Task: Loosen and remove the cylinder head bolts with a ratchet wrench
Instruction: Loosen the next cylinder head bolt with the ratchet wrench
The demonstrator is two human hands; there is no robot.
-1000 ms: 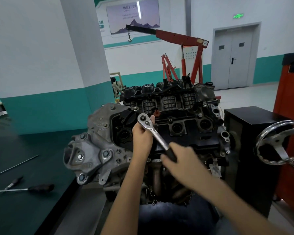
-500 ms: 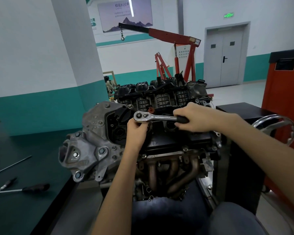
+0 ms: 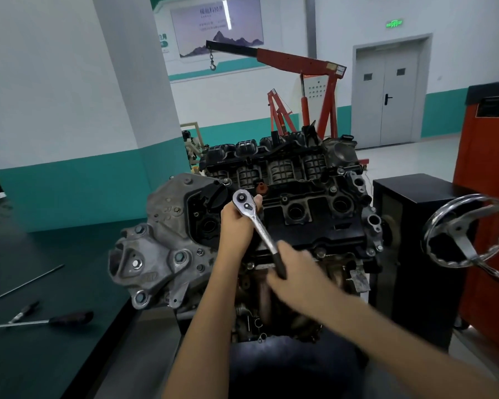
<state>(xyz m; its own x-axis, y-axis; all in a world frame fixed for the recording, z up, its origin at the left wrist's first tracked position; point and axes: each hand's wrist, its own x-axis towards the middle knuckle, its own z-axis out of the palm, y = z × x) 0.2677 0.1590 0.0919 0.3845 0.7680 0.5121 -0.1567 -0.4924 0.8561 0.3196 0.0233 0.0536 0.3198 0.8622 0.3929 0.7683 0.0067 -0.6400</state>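
An engine with a black cylinder head cover stands on a stand in front of me. A chrome ratchet wrench sits on the left part of the cover, its round head up and its black grip slanting down to the right. My left hand wraps around the socket end just under the ratchet head. My right hand, blurred by motion, grips the black handle near the front edge of the engine. The bolt under the socket is hidden by my left hand.
A dark green bench at the left carries a screwdriver and a thin rod. A chrome handwheel juts out at the right before a black box and an orange cabinet. A red engine crane stands behind.
The wrench handle swung from pointing right across the cover back down toward me, my right hand moving with it. My left hand stayed on the socket end.
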